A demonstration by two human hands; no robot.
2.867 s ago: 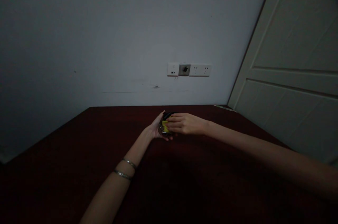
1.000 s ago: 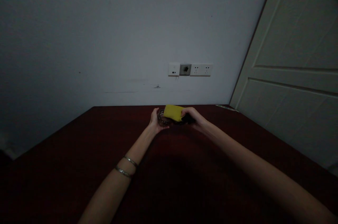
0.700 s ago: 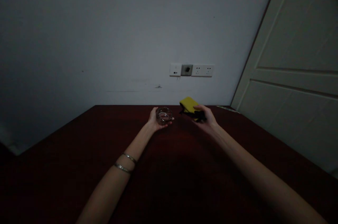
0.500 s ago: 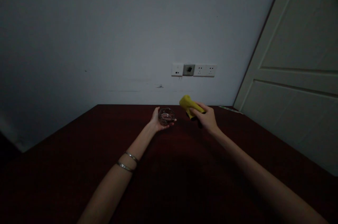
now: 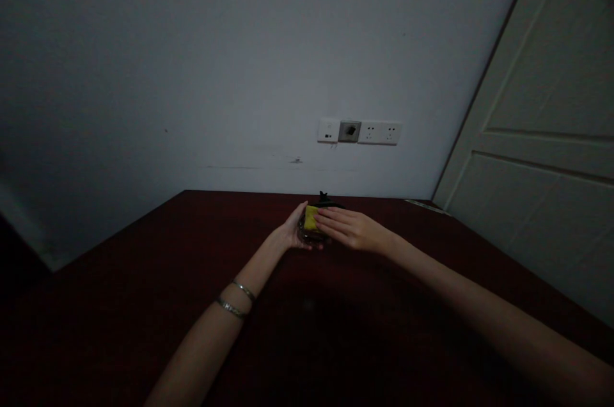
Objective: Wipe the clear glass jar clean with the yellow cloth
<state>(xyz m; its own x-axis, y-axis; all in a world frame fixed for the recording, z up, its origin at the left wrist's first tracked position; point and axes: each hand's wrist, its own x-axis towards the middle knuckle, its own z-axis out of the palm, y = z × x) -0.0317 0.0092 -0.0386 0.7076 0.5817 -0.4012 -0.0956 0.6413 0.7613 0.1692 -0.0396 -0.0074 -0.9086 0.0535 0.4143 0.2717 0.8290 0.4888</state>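
Note:
My left hand (image 5: 291, 231) is closed around a small clear glass bowl (image 5: 304, 235), thumb on the near side of the rim and fingertips showing under it. My right hand (image 5: 355, 229) presses a yellow cloth (image 5: 311, 217) against the top of the bowl, its fingers stretched over the cloth. A black, pointed part (image 5: 323, 198) sticks up behind the right fingers; it seems to belong to the cloth. Cloth and right fingers hide most of the bowl's inside.
Both forearms reach over a dark red-brown table (image 5: 240, 215). Behind it stands a pale wall (image 5: 249, 74) with a row of sockets (image 5: 378, 132). A white panelled door (image 5: 537, 202) is at the right, and a thin light strip (image 5: 426, 206) lies at the table's far right edge.
My right hand has moved left with the yellow cloth, from beside the bowl onto it. The left hand still holds the bowl. The view has shifted slightly.

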